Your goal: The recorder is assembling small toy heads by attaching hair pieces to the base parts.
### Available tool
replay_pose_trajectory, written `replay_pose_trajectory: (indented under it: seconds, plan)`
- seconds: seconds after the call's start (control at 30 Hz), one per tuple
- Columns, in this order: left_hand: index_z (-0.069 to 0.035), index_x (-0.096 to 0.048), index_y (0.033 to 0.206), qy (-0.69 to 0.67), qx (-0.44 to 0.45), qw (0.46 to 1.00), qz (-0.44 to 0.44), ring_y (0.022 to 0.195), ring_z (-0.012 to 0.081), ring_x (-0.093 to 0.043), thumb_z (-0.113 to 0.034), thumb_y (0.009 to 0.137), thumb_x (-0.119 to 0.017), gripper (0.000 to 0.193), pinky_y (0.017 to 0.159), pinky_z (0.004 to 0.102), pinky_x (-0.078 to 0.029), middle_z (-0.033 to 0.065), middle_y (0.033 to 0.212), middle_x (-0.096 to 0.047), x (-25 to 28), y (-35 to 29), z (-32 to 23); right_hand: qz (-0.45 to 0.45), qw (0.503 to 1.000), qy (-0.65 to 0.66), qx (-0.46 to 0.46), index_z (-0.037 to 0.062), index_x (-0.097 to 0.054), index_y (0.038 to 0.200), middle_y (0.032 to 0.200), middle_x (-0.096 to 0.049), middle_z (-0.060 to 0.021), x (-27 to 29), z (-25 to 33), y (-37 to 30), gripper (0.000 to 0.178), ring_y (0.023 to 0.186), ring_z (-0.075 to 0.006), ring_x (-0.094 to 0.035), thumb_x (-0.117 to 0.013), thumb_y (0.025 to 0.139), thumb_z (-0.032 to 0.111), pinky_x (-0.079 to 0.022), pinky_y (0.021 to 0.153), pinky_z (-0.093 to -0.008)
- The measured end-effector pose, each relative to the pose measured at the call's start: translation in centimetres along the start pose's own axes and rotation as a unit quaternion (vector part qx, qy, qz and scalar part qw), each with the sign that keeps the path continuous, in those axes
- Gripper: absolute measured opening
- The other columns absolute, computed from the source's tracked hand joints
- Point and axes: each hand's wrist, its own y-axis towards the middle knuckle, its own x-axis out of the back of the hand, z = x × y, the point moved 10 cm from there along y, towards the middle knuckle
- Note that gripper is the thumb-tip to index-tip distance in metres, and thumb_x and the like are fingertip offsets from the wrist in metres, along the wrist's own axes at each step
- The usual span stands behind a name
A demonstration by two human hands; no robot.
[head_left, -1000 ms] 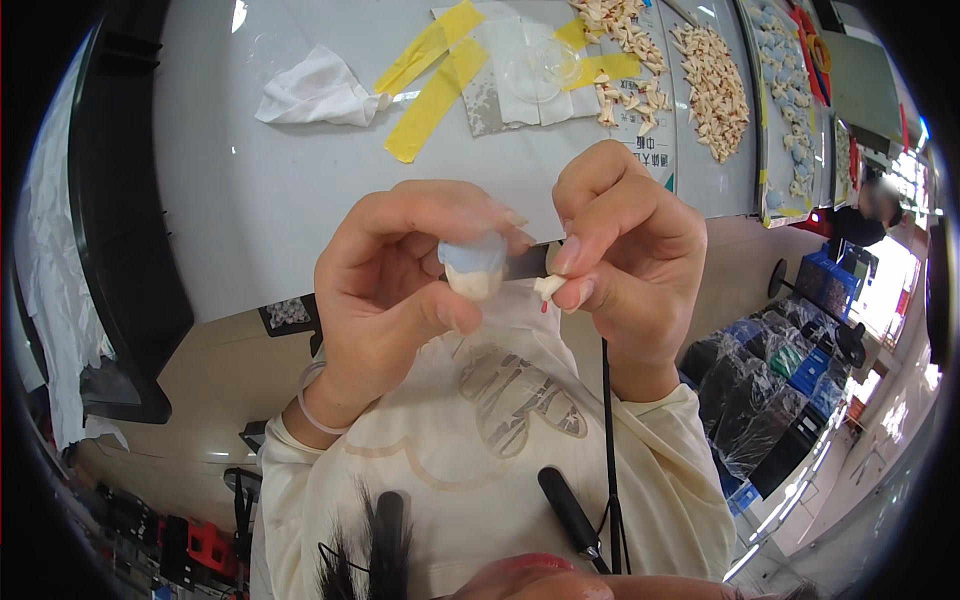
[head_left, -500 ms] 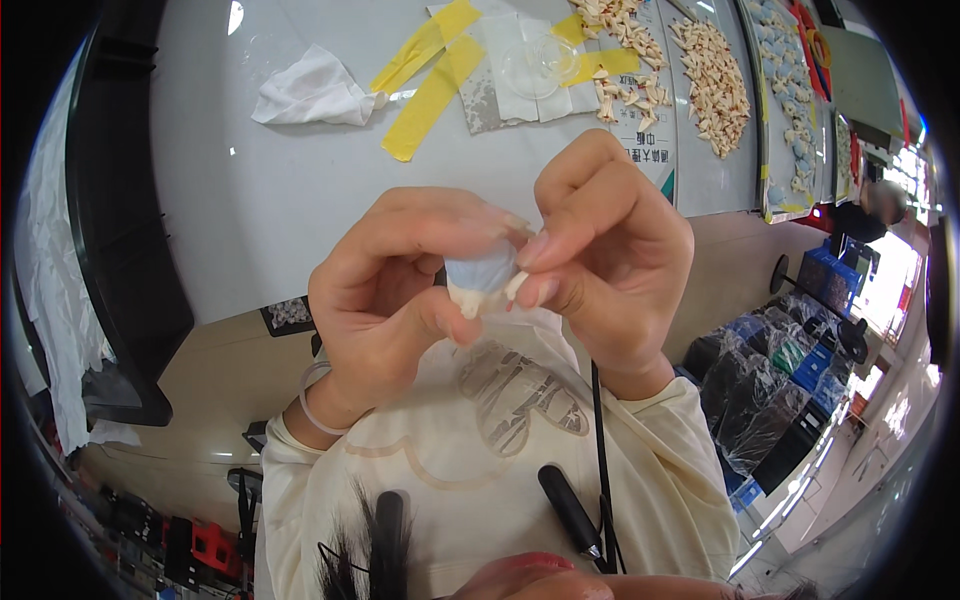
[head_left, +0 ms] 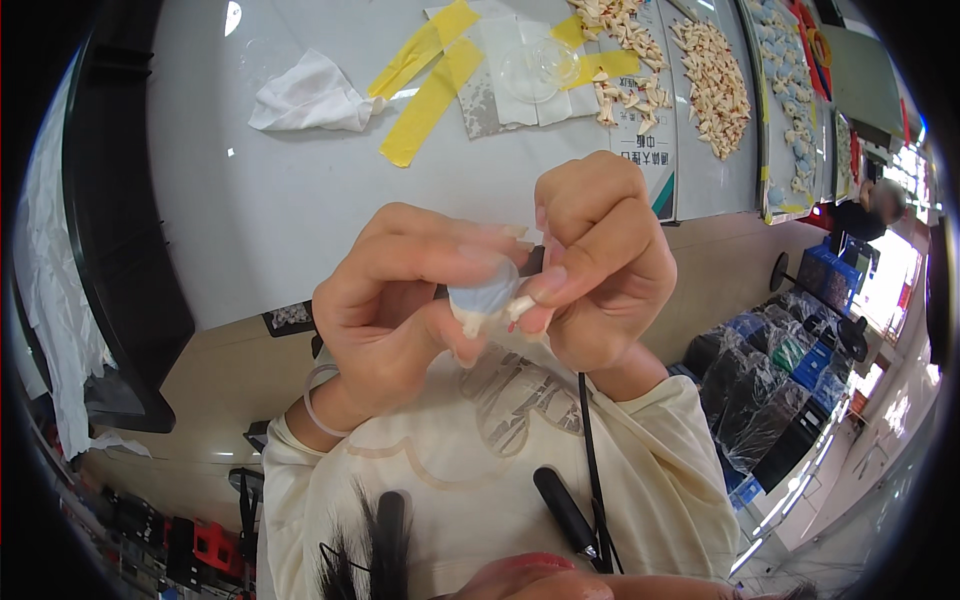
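We see both hands raised together in front of the chest. Left hand (head_left: 400,310) pinches a small clear cup (head_left: 485,295) between thumb and fingers, closed on it. Right hand (head_left: 600,260) sits just beside it, touching, fingertips pinched together on a tiny whitish piece (head_left: 520,305) at the cup's lower edge. Above the hands lies the white table (head_left: 260,210): crumpled white cloth (head_left: 310,95) up-left of the left hand, yellow tape strips (head_left: 430,85) straight above, a clear dish (head_left: 540,70) and heaps of pale small pieces (head_left: 715,85) above the right hand.
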Motion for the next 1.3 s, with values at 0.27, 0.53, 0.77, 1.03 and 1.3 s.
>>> replay_pose_trajectory:
  seconds: [0.27,0.53,0.77,1.03,1.3]
  plan:
    - [0.004,-0.059,0.09,0.124,-0.028,0.992,0.017,0.084,0.0246,-0.061,0.0,0.074,-0.062,0.017,0.071,0.0281,-0.049,0.0168,0.094,-0.056,-0.2,0.0,-1.0,-0.021,0.996,-0.049,0.077,0.0107,-0.06,0.07,0.072,-0.049,-0.0025,0.6,1.0,0.0,0.025,0.064,-0.0146,-0.043,-0.075,0.053,0.002,-0.035,0.054,-0.0236]
    - [0.004,-0.06,0.091,0.148,-0.047,0.987,0.035,0.077,0.023,-0.062,0.007,0.072,-0.06,0.019,0.06,0.0247,-0.051,0.0185,0.095,-0.056,-0.1,-0.1,-1.4,0.025,0.991,-0.118,0.056,0.011,-0.06,0.069,0.071,-0.05,-0.0011,-0.2,1.8,0.7,0.026,0.065,-0.0147,-0.045,-0.071,0.05,-0.003,-0.035,0.054,-0.0246]
    - [0.005,-0.059,0.09,0.267,-0.175,0.943,0.093,0.071,0.0233,-0.062,0.02,0.066,-0.054,0.03,0.05,0.027,-0.052,0.02,0.099,-0.054,-2.1,0.0,-3.5,0.046,0.991,-0.102,-0.078,0.007,-0.051,0.06,0.072,-0.051,-0.0022,-0.1,-0.1,0.8,0.023,0.066,-0.0152,-0.044,-0.07,0.053,-0.005,-0.036,0.057,-0.0251]
    - [0.004,-0.056,0.093,0.253,-0.079,0.963,0.053,0.082,0.0277,-0.06,0.008,0.068,-0.064,0.026,0.063,0.0289,-0.052,0.0186,0.102,-0.051,0.2,0.2,-1.7,0.112,0.977,-0.073,-0.167,0.0015,-0.058,0.068,0.074,-0.052,-0.0088,1.2,-2.0,1.5,0.015,0.068,-0.0123,-0.047,-0.068,0.059,-0.005,-0.035,0.058,-0.0225]
    - [0.002,-0.05,0.098,0.17,0.027,0.983,-0.063,0.094,0.0287,-0.056,-0.01,0.069,-0.071,0.038,0.071,0.0288,-0.051,0.0166,0.102,-0.05,2.9,1.5,-0.9,0.033,0.863,-0.488,-0.126,0.0049,-0.065,0.077,0.071,-0.057,-0.0019,13.3,-3.0,5.9,0.014,0.064,-0.0125,-0.053,-0.061,0.064,0.001,-0.04,0.057,-0.0241]
